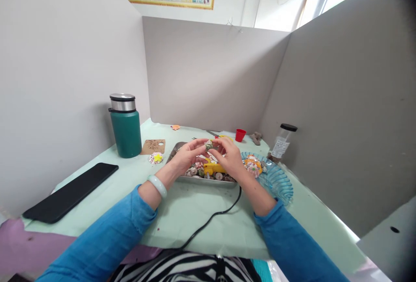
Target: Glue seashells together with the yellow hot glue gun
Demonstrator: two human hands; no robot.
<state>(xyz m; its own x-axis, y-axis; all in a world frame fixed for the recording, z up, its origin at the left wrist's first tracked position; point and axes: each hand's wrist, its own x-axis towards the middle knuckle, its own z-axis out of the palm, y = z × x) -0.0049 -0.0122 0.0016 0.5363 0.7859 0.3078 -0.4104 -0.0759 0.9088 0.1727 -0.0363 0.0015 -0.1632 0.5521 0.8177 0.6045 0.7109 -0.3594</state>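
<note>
Over the metal tray (199,180), my left hand (186,155) and my right hand (231,157) meet with bent fingers. Both pinch a small green-and-white patterned piece (208,145), perhaps cloth-covered; its exact kind is too small to make out. Below them in the tray lie several small round patterned pieces (194,171) and a yellow tool (214,168) that looks like a glue gun. A black cord (212,218) runs from the tray to the front edge. Part of the tray is hidden behind my hands.
A green bottle (126,132), a brown card (152,146), a patterned piece with a yellow flower (156,158) and a black flat case (71,191) are on the left. To the right are a blue glass plate (280,184), a clear jar (281,144) and a red cup (240,135). Grey partitions (211,73) enclose the table.
</note>
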